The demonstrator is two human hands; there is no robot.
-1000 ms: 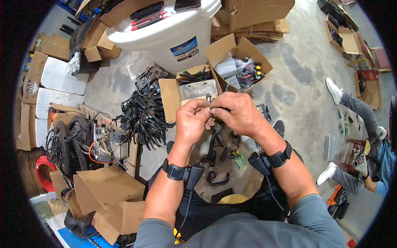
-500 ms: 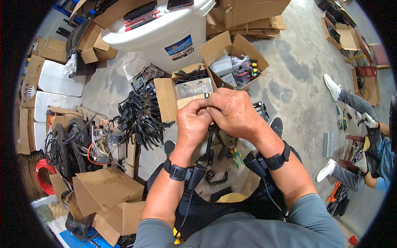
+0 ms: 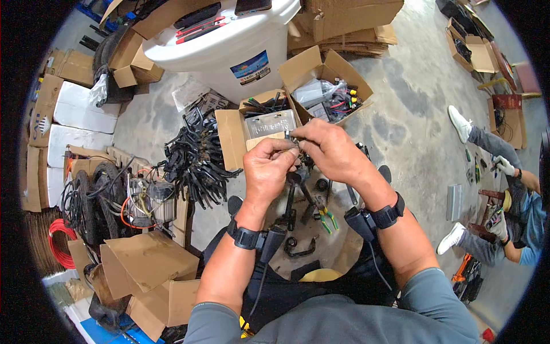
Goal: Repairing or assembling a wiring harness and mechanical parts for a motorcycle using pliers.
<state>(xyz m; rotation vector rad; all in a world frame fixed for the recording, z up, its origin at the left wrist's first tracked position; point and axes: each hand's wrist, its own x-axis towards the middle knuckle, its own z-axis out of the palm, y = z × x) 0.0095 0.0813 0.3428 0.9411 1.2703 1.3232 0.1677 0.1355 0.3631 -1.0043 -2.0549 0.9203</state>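
Observation:
My left hand (image 3: 268,172) is closed, thumb and forefinger pinched together at the centre of the view. My right hand (image 3: 331,152) meets it fingertip to fingertip, also in a pinch. Some small dark thing shows between the fingertips, too hidden to name. Under the hands, black tubular metal parts (image 3: 290,209) stand or lie between my feet, partly covered. Pliers with yellow-green handles (image 3: 328,220) lie beside them. A curved black piece (image 3: 299,247) rests on the floor nearer to me.
Ahead stand a carton with a clear plastic case (image 3: 270,122) and a carton of bagged parts (image 3: 326,92). Left of them is a heap of black levers (image 3: 197,155). A white tub (image 3: 217,57) holds red-handled pliers (image 3: 200,30). At right a gloved co-worker (image 3: 524,212) sits.
My fingers have spread a little, and the right hand's fingertips have drawn back from over the left's. More of the small dark thing and the parts below now shows.

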